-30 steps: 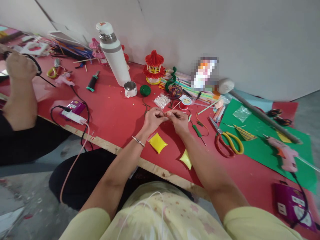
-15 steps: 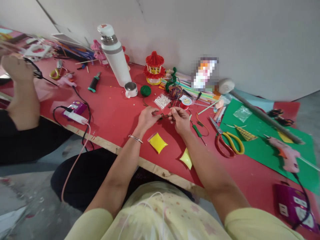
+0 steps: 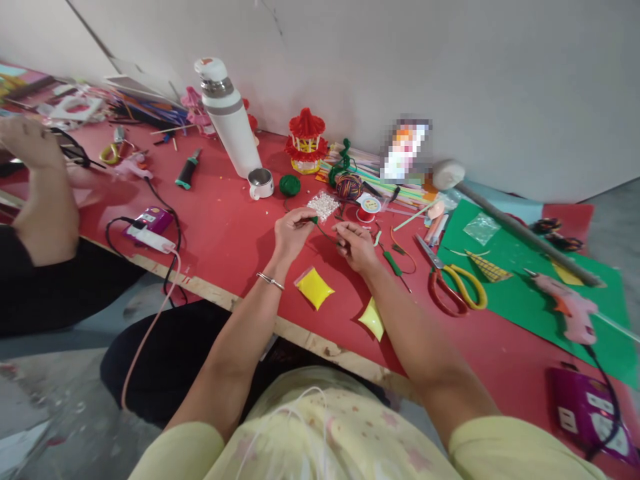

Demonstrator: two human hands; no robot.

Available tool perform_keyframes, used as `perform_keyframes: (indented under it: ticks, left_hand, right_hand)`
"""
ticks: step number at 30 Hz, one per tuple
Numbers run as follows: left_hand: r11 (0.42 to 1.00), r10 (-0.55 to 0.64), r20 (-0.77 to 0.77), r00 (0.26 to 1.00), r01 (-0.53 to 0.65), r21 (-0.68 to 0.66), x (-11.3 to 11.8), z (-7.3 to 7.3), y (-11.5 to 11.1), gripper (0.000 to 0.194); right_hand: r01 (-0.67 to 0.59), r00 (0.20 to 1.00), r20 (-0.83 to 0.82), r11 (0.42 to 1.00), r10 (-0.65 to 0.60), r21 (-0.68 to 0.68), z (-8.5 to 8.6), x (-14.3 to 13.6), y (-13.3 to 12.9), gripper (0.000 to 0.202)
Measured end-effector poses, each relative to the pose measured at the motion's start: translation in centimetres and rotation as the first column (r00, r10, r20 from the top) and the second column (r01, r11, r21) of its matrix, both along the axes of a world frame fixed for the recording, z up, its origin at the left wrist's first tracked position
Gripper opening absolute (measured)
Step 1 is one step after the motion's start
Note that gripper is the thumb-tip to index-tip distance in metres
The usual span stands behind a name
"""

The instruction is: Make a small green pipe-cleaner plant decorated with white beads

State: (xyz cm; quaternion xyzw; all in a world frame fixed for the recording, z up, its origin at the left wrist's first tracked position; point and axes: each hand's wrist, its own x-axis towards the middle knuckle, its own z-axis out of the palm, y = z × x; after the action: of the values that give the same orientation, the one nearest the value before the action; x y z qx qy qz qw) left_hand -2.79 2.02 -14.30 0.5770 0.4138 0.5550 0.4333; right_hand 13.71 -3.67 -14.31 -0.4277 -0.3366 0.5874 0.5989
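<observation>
My left hand point(image 3: 294, 232) is closed, pinching a small dark green piece at its fingertips. From there a thin dark green cord point(image 3: 325, 232) runs across to my right hand point(image 3: 356, 244), whose fingers are pressed together on its other part. Just beyond my hands lies a bag of white beads point(image 3: 324, 205), with a ball of green yarn point(image 3: 289, 185) to its left and a red thread spool point(image 3: 369, 208) to its right. A yellow packet point(image 3: 315, 288) rests nearer me, and a pale yellow packet point(image 3: 373, 320) sits beside my right forearm. A green-handled crochet hook point(image 3: 393, 263) lies right of my right hand.
A tall white flask point(image 3: 231, 130) and its cup point(image 3: 261, 183) stand behind. Scissors point(image 3: 457, 287) and a pink glue gun point(image 3: 567, 307) are on the right. A small red lantern model point(image 3: 306, 140) stands at the back. Another person's arm point(image 3: 45, 187) is at far left.
My hands have drawn slightly apart, so more of the green cord shows between them. The other person's hand at the left has shifted a little.
</observation>
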Motion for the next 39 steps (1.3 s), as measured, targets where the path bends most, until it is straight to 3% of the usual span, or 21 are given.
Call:
perform_keyframes:
  ticks: [4, 8, 13, 15, 18, 20, 22, 25, 27, 30, 35, 39]
  left_hand:
    - [0.983, -0.069, -0.07, 0.995, 0.08, 0.163, 0.7, 0.3, -1.0, 0.022]
    - [0.974, -0.092, -0.094, 0.991, 0.109, 0.2, 1.3, 0.4, -1.9, 0.024]
    - [0.965, -0.256, 0.198, 0.946, 0.239, 0.104, 1.9, 0.6, -2.5, 0.031]
    - [0.963, -0.269, 0.272, 0.924, 0.257, 0.083, 2.0, 0.7, -2.6, 0.029]
    - [0.986, -0.163, 0.295, 0.941, 0.17, 0.004, 2.0, 0.9, -2.5, 0.024]
    - [0.988, -0.038, 0.232, 0.972, 0.071, -0.137, 1.8, 1.0, -2.4, 0.02]
    - [0.942, -0.009, 0.144, 0.99, 0.057, -0.331, 1.7, 1.1, -2.2, 0.035]
    - [0.809, -0.153, 0.22, 0.964, 0.25, -0.532, 1.6, 1.4, -2.1, 0.046]
    - [0.789, -0.167, 0.343, 0.924, 0.334, -0.515, 1.6, 1.5, -2.1, 0.039]
    - [0.83, -0.098, 0.462, 0.881, 0.329, -0.451, 1.5, 1.6, -2.0, 0.035]
    - [0.835, -0.029, 0.494, 0.869, 0.293, -0.466, 1.4, 1.7, -1.9, 0.034]
    - [0.837, 0.018, 0.49, 0.872, 0.255, -0.485, 1.1, 1.6, -1.4, 0.039]
  right_hand:
    - [0.045, 0.998, 0.041, 0.999, -0.045, 0.007, -0.1, -0.7, 0.0, 0.039]
    - [0.015, 0.998, 0.054, 1.0, -0.017, 0.023, -0.2, -0.9, 0.1, 0.042]
    - [0.021, 0.999, 0.031, 0.999, -0.02, -0.032, -0.1, -0.7, 0.2, 0.047]
    - [0.031, 0.999, 0.019, 0.999, -0.03, -0.044, 0.0, -0.6, 0.2, 0.046]
    - [0.028, 1.0, -0.009, 0.999, -0.029, -0.035, 0.0, -0.5, 0.2, 0.044]
    - [0.029, 0.999, -0.022, 0.999, -0.029, -0.014, -0.2, -0.4, 0.2, 0.042]
    - [0.027, 0.999, -0.019, 1.0, -0.027, 0.007, -0.4, -0.4, 0.1, 0.041]
    - [-0.014, 1.0, 0.017, 1.0, 0.013, 0.022, -0.7, -0.4, 0.1, 0.039]
    - [-0.027, 0.999, 0.045, 0.999, 0.026, 0.03, -0.8, -0.5, 0.1, 0.037]
    - [-0.032, 0.996, 0.078, 0.999, 0.029, 0.032, -0.8, -0.6, 0.0, 0.037]
    - [-0.029, 0.989, 0.145, 1.0, 0.029, -0.003, -0.6, -0.7, 0.0, 0.04]
    - [-0.02, 0.982, 0.191, 0.998, 0.01, 0.053, -0.1, -0.8, -0.4, 0.043]
